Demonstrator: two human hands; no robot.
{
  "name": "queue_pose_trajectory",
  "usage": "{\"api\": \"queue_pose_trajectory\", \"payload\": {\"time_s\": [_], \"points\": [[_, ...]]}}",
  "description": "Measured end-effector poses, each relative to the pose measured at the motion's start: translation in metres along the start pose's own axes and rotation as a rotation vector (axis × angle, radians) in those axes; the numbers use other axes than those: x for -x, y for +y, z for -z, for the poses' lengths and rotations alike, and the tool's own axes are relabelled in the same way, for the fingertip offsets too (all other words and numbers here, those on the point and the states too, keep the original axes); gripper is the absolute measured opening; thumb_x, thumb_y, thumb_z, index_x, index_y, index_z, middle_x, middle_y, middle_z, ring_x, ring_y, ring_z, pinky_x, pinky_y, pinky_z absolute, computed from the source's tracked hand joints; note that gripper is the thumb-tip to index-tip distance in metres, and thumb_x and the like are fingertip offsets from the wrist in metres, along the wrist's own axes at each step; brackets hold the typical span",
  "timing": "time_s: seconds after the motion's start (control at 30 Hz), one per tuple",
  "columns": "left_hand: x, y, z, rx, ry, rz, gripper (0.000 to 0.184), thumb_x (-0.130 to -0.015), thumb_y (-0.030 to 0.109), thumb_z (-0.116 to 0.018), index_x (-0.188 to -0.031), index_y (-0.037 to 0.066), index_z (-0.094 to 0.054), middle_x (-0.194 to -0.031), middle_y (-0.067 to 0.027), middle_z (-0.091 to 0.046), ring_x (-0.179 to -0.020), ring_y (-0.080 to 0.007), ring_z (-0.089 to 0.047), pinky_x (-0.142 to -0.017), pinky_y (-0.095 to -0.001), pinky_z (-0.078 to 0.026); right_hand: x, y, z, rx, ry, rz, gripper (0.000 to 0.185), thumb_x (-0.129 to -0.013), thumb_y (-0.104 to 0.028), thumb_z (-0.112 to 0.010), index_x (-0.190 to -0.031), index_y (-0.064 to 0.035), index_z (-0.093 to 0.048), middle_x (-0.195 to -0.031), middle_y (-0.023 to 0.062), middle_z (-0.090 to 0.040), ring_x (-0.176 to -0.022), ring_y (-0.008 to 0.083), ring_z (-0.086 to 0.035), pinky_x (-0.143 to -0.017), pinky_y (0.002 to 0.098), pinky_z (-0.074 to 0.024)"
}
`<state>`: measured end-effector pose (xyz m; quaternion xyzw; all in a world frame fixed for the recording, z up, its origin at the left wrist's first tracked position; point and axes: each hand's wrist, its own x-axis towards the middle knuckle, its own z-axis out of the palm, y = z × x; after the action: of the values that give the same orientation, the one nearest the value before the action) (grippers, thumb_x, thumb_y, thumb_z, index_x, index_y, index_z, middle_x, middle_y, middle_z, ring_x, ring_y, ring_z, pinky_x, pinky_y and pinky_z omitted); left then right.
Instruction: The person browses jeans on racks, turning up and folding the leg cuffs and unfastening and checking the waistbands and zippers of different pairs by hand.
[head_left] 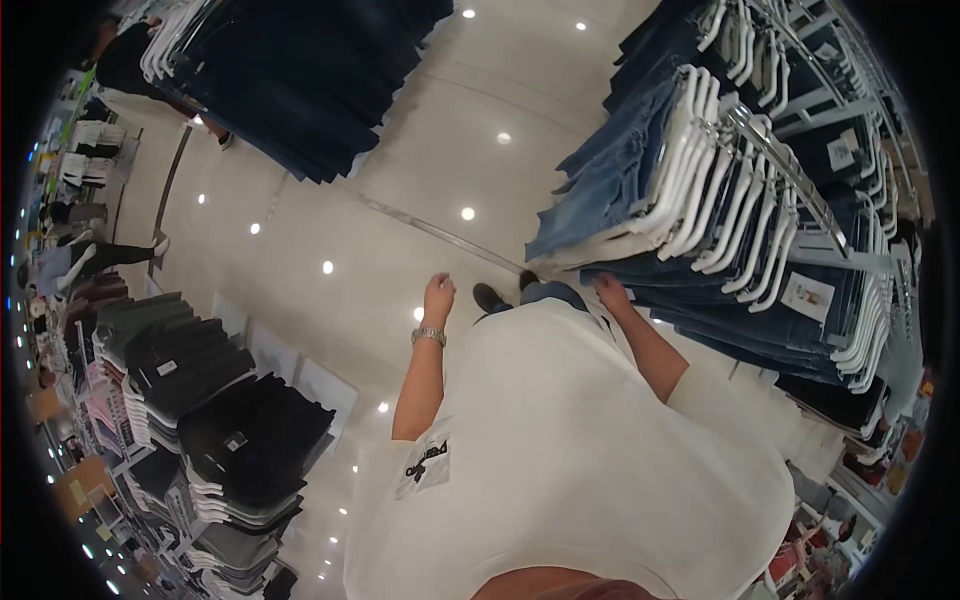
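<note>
My left hand (439, 292), with a metal watch (429, 335) on its wrist, hangs over the shiny floor. Its fingers are curled in, and nothing shows in them. On the other side of my white shirt (590, 430), my right hand (610, 292) is at the lower edge of dark blue jeans (680, 290) on a rack. Its fingertips are beside the cloth, too small to tell whether they pinch it. Lighter blue jeans (610, 165) on white hangers (700, 180) hang just above that hand.
My dark shoes (488, 297) stand on the floor (400, 240). Racks of dark trousers (290, 80) are at the upper left, and folded-over black and grey garments (240, 430) hang at the lower left. A metal rack bar (790, 175) juts out on the right. A person (110, 254) is at the far left.
</note>
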<state>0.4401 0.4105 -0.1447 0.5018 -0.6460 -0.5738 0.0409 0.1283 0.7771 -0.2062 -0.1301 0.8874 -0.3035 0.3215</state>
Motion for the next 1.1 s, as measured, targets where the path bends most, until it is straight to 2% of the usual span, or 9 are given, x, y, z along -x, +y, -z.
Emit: {"api": "queue_pose_trajectory", "payload": {"time_s": [0.07, 0.13, 0.23, 0.3, 0.5, 0.7, 0.8, 0.93, 1.1], "points": [[0.019, -0.021, 0.017, 0.081, -0.022, 0.285, 0.035, -0.096, 0.02, -0.052, -0.126, 0.003, -0.056, -0.112, -0.0113, -0.065, -0.09, -0.0229, -0.07, -0.069, -0.0331, -0.056, -0.016, -0.049, -0.006, 0.069, -0.085, 0.062, 0.054, -0.088, -0.04, -0.066, -0.125, -0.0015, -0.059, -0.092, 0.0114, -0.067, -0.078, 0.0237, -0.065, -0.071, 0.0347, -0.0511], [0.035, -0.059, 0.029, 0.106, 0.005, 0.488, 0.035, -0.093, 0.021, -0.052, -0.118, -0.002, -0.06, -0.101, -0.0141, -0.069, -0.081, -0.0215, -0.07, -0.061, -0.0356, -0.055, -0.041, -0.078, -0.01, 0.111, -0.148, 0.085, 0.061, -0.088, -0.046, -0.065, -0.127, -0.0005, -0.058, -0.1, 0.0144, -0.069, -0.085, 0.029, -0.065, -0.08, 0.0363, -0.0506], [0.056, -0.107, 0.047, 0.097, 0.008, 0.684, 0.036, -0.094, 0.021, -0.052, -0.12, -0.001, -0.059, -0.103, -0.0139, -0.068, -0.083, -0.0224, -0.07, -0.063, -0.0363, -0.055, -0.065, -0.095, -0.018, 0.124, -0.129, 0.067, 0.068, -0.088, -0.055, -0.059, -0.128, -0.0002, -0.057, -0.112, 0.0214, -0.067, -0.1, 0.0374, -0.063, -0.092, 0.0392, -0.0481], [0.061, -0.132, 0.061, -0.014, -0.042, 0.638, 0.036, -0.094, 0.022, -0.052, -0.121, -0.001, -0.059, -0.104, -0.0137, -0.068, -0.085, -0.0231, -0.07, -0.065, -0.0368, -0.055, -0.057, -0.127, -0.013, 0.121, -0.003, 0.064, 0.072, -0.088, -0.061, -0.052, -0.126, 0.0004, -0.058, -0.121, 0.0295, -0.062, -0.114, 0.0427, -0.058, -0.099, 0.0406, -0.0459], [-0.001, -0.129, 0.102, -0.328, -0.159, 0.368, 0.038, -0.095, 0.023, -0.052, -0.124, 0.0, -0.057, -0.108, -0.0131, -0.066, -0.089, -0.025, -0.069, -0.069, -0.0382, -0.055, -0.081, -0.082, -0.042, 0.103, 0.159, -0.21, 0.063, -0.091, -0.055, -0.05, -0.125, -0.002, -0.057, -0.116, 0.0255, -0.065, -0.106, 0.0391, -0.062, -0.092, 0.0424, -0.0496], [-0.154, -0.024, 0.151, -0.561, -0.28, 0.089, 0.04, -0.095, 0.023, -0.053, -0.128, 0.001, -0.055, -0.112, -0.0125, -0.065, -0.094, -0.0269, -0.068, -0.074, -0.0397, -0.055, -0.064, -0.011, -0.055, -0.307, 0.04, -0.679, 0.057, -0.093, -0.05, -0.049, -0.125, -0.0035, -0.056, -0.114, 0.0226, -0.066, -0.101, 0.0364, -0.064, -0.089, 0.0429, -0.0512], [-0.233, 0.069, 0.16, -0.552, -0.319, 0.052, 0.041, -0.096, 0.024, -0.053, -0.129, 0.001, -0.053, -0.114, -0.0123, -0.064, -0.096, -0.0278, -0.068, -0.077, -0.0404, -0.055, -0.048, -0.006, -0.077, -0.554, 0.018, -0.847, 0.054, -0.094, -0.047, -0.049, -0.125, -0.0042, -0.055, -0.113, 0.0212, -0.067, -0.098, 0.0351, -0.065, -0.087, 0.0432, -0.0521], [-0.287, 0.228, 0.113, -0.192, -0.158, 0.377, 0.042, -0.097, 0.024, -0.053, -0.132, 0.002, -0.052, -0.121, -0.012, -0.061, -0.099, -0.0278, -0.068, -0.081, -0.0396, -0.055, -0.031, -0.023, -0.107, -0.806, 0.04, -0.923, 0.05, -0.095, -0.044, -0.048, -0.125, -0.0051, -0.054, -0.112, 0.0193, -0.068, -0.095, 0.0333, -0.066, -0.084, 0.0436, -0.0532], [-0.37, 0.279, 0.06, -0.34, -0.361, 0.254, 0.039, -0.097, 0.024, -0.052, -0.129, 0.001, -0.055, -0.116, -0.0119, -0.062, -0.098, -0.0263, -0.067, -0.078, -0.0363, -0.055, -0.041, -0.071, -0.148, -1.055, 0.142, -0.838, 0.045, -0.097, -0.04, -0.048, -0.126, -0.0063, -0.053, -0.111, 0.0169, -0.069, -0.091, 0.0311, -0.068, -0.081, 0.044, -0.0546]]}}
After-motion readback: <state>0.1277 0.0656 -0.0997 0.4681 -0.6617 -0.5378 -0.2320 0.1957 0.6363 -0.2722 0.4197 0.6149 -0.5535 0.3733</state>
